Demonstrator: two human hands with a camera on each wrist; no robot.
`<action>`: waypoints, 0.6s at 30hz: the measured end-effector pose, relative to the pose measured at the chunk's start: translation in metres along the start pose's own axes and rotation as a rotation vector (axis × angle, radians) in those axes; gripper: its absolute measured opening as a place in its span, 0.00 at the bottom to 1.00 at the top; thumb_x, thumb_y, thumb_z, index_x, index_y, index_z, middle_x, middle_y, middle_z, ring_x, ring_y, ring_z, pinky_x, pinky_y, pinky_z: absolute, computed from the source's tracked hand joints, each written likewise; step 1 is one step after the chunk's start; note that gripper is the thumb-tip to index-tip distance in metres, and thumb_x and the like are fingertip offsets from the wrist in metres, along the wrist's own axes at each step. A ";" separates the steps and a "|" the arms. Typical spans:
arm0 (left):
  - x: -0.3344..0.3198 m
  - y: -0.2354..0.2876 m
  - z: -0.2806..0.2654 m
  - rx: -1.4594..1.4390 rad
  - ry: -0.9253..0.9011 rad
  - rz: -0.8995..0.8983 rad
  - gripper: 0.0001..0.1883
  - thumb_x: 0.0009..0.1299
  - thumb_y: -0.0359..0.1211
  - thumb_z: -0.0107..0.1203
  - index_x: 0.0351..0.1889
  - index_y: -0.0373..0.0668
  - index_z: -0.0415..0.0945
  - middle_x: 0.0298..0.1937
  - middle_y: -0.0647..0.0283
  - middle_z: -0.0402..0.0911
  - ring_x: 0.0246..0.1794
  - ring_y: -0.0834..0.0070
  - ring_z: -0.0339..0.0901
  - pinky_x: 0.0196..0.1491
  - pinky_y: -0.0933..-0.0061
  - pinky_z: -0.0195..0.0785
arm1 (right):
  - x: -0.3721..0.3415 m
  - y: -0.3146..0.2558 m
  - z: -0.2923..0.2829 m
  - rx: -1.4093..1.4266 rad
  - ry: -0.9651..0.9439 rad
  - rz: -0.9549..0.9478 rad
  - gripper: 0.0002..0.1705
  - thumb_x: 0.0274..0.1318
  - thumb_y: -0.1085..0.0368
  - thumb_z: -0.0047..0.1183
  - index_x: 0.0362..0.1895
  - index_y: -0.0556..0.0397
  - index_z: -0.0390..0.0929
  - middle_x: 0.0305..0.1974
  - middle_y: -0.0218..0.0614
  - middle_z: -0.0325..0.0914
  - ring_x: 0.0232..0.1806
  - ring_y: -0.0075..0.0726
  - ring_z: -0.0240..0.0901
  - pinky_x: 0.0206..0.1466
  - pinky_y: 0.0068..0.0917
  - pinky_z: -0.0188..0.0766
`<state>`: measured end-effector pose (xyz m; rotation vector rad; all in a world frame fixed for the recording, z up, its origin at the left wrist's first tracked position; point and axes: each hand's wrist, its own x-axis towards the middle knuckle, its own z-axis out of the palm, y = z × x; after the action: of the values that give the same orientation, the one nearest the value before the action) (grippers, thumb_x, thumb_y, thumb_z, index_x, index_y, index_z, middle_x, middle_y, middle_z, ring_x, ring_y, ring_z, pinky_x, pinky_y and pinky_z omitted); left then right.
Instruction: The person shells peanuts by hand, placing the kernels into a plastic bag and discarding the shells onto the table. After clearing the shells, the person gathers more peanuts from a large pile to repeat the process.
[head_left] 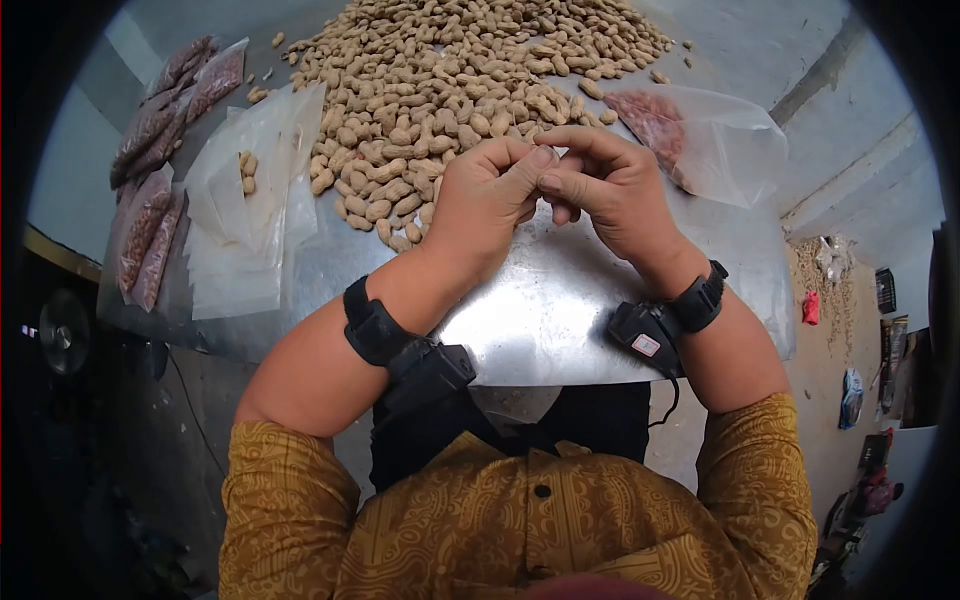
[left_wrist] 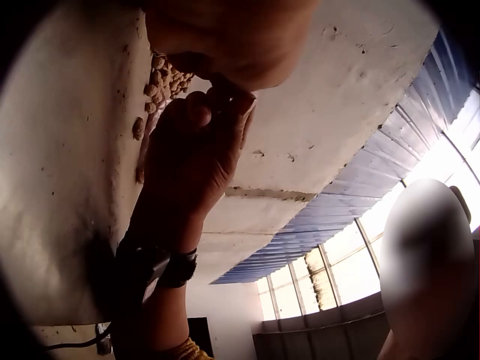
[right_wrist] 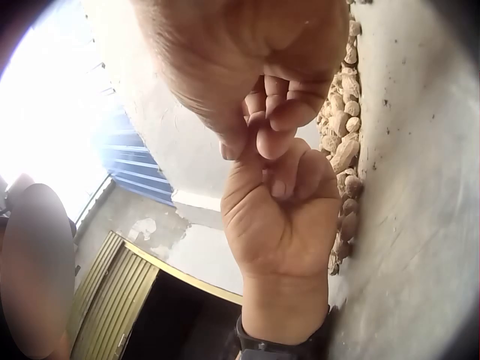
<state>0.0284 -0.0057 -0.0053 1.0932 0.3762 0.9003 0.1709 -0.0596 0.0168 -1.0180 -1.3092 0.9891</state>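
Mustard-patterned shirt (head_left: pixel 540 510) closest to the camera, you sit at a metal worktop (head_left: pixel 520 340), your left hand (head_left: pixel 482 200) and right hand (head_left: pixel 615 200) drawn together at the fingertips, thumbs and fingers bent. Unshelled peanuts (head_left: pixel 430 110) lie heaped just beyond, spread to the far edge. Anything small between your fingertips could drop onto the worktop if one thumb slips or presses too hard. Knuckles brushing the heap's front could send peanuts rolling toward the near edge. Beside your right hand, toward the right edge, a clear bag of reddish kernels (head_left: pixel 650 125) could spill if nudged, should its mouth be open. A dark cable (head_left: pixel 668 400) dangling past the near edge could snag as your right arm moves. Whether you pinch anything cannot be told: your own fingers cover the spot in the head view, shadow darkens it in the left wrist view, and curled fingers screen it in the right. The heap's far side is cut off.
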 end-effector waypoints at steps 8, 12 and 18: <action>0.003 -0.001 -0.002 -0.275 -0.045 -0.125 0.11 0.72 0.36 0.45 0.33 0.38 0.70 0.26 0.66 0.71 0.17 0.84 0.61 0.21 0.88 0.55 | 0.002 0.007 0.000 0.070 0.010 -0.059 0.11 0.51 0.72 0.53 0.41 0.61 0.73 0.27 0.29 0.75 0.24 0.16 0.69 0.25 0.13 0.66; 0.004 -0.002 -0.005 -0.404 -0.007 -0.197 0.08 0.71 0.33 0.45 0.35 0.38 0.70 0.27 0.67 0.70 0.19 0.84 0.61 0.21 0.84 0.54 | 0.003 0.005 -0.005 -0.010 -0.046 -0.064 0.12 0.52 0.72 0.52 0.42 0.59 0.74 0.29 0.30 0.76 0.29 0.16 0.70 0.30 0.15 0.68; 0.005 0.004 -0.004 -0.484 0.107 -0.329 0.08 0.72 0.33 0.41 0.35 0.39 0.67 0.28 0.66 0.68 0.21 0.82 0.61 0.23 0.81 0.56 | 0.003 0.010 -0.005 -0.286 -0.072 -0.238 0.13 0.52 0.70 0.52 0.43 0.60 0.74 0.32 0.32 0.77 0.34 0.22 0.73 0.39 0.18 0.70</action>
<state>0.0273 0.0015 -0.0029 0.5201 0.3869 0.7054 0.1765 -0.0543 0.0075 -1.0169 -1.6229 0.6753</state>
